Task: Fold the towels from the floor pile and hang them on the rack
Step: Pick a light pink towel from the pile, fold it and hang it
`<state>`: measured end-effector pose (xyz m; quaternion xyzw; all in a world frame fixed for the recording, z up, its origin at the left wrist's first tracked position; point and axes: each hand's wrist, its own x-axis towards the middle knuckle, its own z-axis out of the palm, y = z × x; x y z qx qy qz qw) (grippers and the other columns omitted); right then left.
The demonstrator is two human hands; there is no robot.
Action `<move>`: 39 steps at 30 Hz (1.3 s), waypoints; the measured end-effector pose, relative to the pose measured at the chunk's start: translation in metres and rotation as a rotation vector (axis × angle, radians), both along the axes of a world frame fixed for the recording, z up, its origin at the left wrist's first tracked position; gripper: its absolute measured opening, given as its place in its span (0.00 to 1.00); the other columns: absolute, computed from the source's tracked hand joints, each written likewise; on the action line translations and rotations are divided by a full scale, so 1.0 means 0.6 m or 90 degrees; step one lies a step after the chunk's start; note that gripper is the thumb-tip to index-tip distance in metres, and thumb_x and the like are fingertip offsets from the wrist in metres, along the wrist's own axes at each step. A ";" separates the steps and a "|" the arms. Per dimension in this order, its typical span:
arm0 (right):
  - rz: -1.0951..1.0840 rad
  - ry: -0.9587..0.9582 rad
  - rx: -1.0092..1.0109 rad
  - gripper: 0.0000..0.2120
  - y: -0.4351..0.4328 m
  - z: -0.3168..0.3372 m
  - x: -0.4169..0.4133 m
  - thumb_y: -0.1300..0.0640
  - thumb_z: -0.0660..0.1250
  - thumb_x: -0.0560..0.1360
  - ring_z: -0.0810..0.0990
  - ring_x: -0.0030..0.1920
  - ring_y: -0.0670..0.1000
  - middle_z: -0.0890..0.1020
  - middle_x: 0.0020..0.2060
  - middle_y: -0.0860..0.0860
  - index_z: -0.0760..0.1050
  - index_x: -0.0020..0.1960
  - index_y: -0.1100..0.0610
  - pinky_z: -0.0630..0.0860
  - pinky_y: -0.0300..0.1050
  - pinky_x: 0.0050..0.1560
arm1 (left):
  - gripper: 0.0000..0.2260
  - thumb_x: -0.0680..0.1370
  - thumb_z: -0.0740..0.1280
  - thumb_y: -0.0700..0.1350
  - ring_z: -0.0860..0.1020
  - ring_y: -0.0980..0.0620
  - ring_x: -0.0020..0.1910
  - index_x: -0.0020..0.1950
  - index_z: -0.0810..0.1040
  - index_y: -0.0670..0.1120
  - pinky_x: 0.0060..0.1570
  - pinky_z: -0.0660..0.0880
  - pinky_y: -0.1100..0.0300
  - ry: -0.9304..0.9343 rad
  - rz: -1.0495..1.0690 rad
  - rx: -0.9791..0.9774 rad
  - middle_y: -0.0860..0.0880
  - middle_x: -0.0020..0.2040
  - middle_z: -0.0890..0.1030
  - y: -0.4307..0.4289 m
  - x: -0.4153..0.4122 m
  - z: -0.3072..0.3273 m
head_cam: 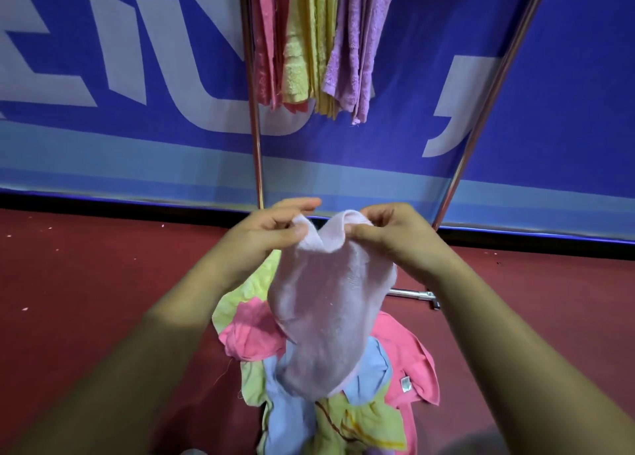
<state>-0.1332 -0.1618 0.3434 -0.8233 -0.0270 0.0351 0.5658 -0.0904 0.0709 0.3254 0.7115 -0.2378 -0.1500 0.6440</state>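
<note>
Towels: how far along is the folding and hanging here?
Done: several hung towels, pink, yellow and purple, drape the rack. In hand: the left hand and right hand pinch a pale towel by its top edge, not yet folded. Left: a pile of pink, blue and yellow towels on the floor.

At 12 o'clock the hanging pink, yellow and purple terry towels (319,42) fill the left of the shiny metal rack (256,128); to their right, room stays open up to its slanted pole. The pale pink cloth towel (330,300), pinched in our left hand (271,229) and right hand (388,233), screens the heap of coloured towels (343,403) at 6 o'clock. We see bare red floor (86,300) at 9 and 3 o'clock.
</note>
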 end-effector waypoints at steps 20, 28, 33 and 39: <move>-0.084 0.010 -0.124 0.13 -0.036 -0.033 0.028 0.57 0.65 0.78 0.67 0.30 0.45 0.71 0.28 0.44 0.72 0.35 0.54 0.65 0.41 0.32 | 0.14 0.76 0.68 0.50 0.75 0.55 0.42 0.43 0.78 0.38 0.44 0.74 0.65 -0.071 0.386 0.030 0.38 0.50 0.78 0.009 0.025 -0.009; -0.075 0.034 0.197 0.10 -0.013 -0.022 0.018 0.66 0.67 0.79 0.74 0.33 0.52 0.75 0.31 0.56 0.80 0.59 0.57 0.76 0.46 0.38 | 0.04 0.77 0.67 0.44 0.68 0.46 0.31 0.50 0.78 0.51 0.34 0.70 0.54 -0.179 0.331 0.163 0.36 0.35 0.73 0.005 0.015 -0.014; 0.043 0.059 0.255 0.15 0.000 -0.011 0.006 0.76 0.63 0.76 0.83 0.48 0.55 0.85 0.48 0.64 0.80 0.57 0.65 0.80 0.52 0.60 | 0.11 0.78 0.62 0.37 0.74 0.47 0.32 0.50 0.77 0.52 0.37 0.74 0.62 -0.178 0.208 0.143 0.40 0.35 0.77 -0.012 -0.003 0.003; -0.044 -0.014 0.080 0.09 0.021 -0.021 -0.001 0.63 0.77 0.72 0.82 0.35 0.54 0.85 0.33 0.60 0.80 0.43 0.68 0.83 0.56 0.47 | 0.05 0.73 0.67 0.48 0.75 0.43 0.36 0.47 0.80 0.56 0.39 0.73 0.53 -0.175 0.103 0.222 0.35 0.41 0.77 -0.014 -0.006 -0.017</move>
